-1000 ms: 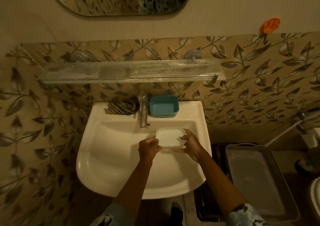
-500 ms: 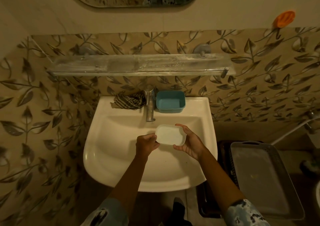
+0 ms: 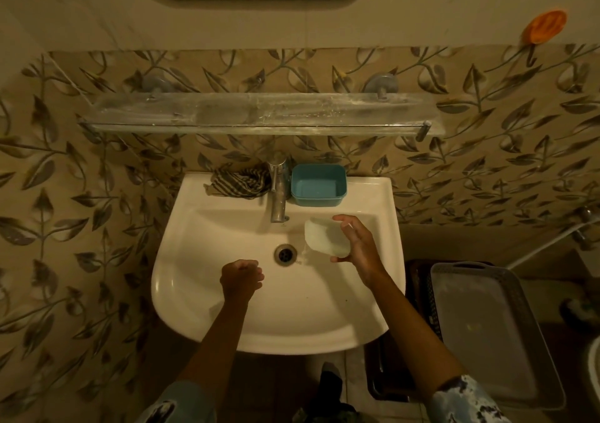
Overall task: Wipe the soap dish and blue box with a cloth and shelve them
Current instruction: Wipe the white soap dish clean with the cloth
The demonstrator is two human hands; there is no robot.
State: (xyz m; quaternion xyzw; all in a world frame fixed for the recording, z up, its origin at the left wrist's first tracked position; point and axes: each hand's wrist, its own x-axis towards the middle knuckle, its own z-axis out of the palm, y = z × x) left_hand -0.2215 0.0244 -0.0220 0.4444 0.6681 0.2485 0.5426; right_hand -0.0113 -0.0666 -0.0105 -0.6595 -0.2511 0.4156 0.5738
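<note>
taking the drain as the middle of the clock: the right hand grips the white soap dish at 2 o'clock, above the basin of the sink, with the thumb over the dish's far edge and the fingers under its near side. the dish is tilted, its lower corner turned toward the drain. a faint pale glint below that corner may be water running off, but it is too dim to be sure. the left hand hangs over the basin at 8 o'clock, fingers curled into a fist with nothing in it that shows

the cloth, striped and crumpled, lies on the back ledge at 11 o'clock, just beside the tap, which stands at 12. no hand touches it. the blue box sits on the same ledge at 1 o'clock, just on the tap's other side, open side up and nothing visible in it. the glass shelf runs along the wall further out at 12 o'clock and carries neither item. a grey tray lies at 4 o'clock beside the sink

by my reading the task is near its start: the dish is in hand but no cloth is on it, so wiping has not begun. left to do are 2 wipes and 2 placings on the shelf. the likely step now is draining the dish, after which the free left hand would need to fetch the cloth from 11 o'clock
</note>
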